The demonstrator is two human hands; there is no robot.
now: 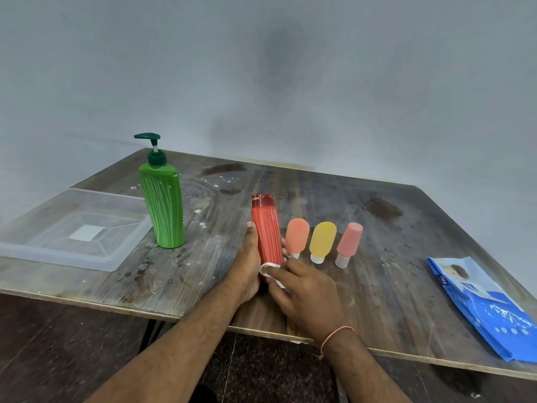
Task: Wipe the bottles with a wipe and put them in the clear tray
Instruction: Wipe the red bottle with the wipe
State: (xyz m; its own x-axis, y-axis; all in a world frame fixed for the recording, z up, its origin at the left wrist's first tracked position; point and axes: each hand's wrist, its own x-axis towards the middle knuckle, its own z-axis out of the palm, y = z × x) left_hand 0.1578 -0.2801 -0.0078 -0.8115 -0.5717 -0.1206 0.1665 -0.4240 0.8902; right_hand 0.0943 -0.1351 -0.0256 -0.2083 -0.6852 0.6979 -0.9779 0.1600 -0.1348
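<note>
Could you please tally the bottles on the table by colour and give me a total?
Green pump bottle: 1
Red bottle: 1
Orange small bottle: 1
Yellow small bottle: 1
Pink small bottle: 1
Total: 5

A worn, stained wooden table (pixel 348 216) stands against a grey wall (pixel 261 68); dark speckled floor (pixel 261 373) lies beneath the table.

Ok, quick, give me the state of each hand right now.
Left hand: grips the upright red plastic bottle.
Right hand: pinches a small white wipe against that bottle's base.
</note>
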